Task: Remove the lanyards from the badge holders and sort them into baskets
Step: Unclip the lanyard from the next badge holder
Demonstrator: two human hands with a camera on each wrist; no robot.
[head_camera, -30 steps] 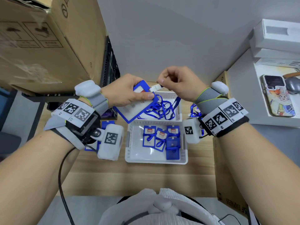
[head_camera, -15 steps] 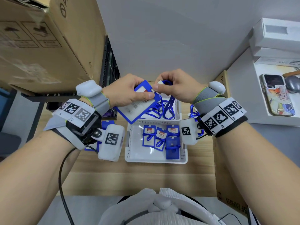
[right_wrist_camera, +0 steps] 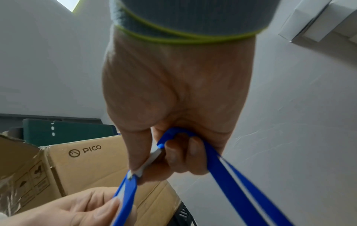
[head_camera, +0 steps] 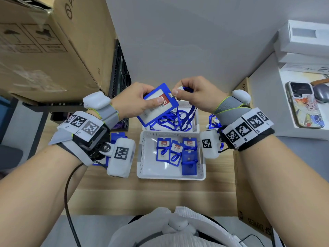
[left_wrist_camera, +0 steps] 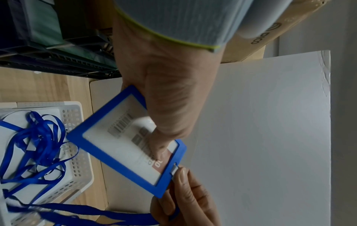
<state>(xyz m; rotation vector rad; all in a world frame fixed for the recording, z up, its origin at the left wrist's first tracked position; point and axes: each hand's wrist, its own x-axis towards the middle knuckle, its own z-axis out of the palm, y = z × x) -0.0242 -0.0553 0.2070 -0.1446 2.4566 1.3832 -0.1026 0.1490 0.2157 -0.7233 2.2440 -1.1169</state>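
The left hand (head_camera: 135, 100) is gripping a blue-framed rectangular plastic badge holder (head_camera: 158, 106), thumb pressing on its clear face, holding it tilted in the air above the far white perforated plastic basket (head_camera: 194, 111). The right hand (head_camera: 195, 94) is pinching the white plastic clip (right_wrist_camera: 149, 162) at the holder's top edge between thumb and curled fingers, with the blue ribbon lanyard (right_wrist_camera: 228, 172) looping through that hand and trailing down into the far basket, where loose blue lanyards (head_camera: 170, 120) are lying in a tangle. Just nearer than the far basket, touching it, a second white perforated basket (head_camera: 142, 157) is holding several blue badge holders (head_camera: 178, 152). Both baskets are sitting on a light wooden tabletop (head_camera: 160, 196).
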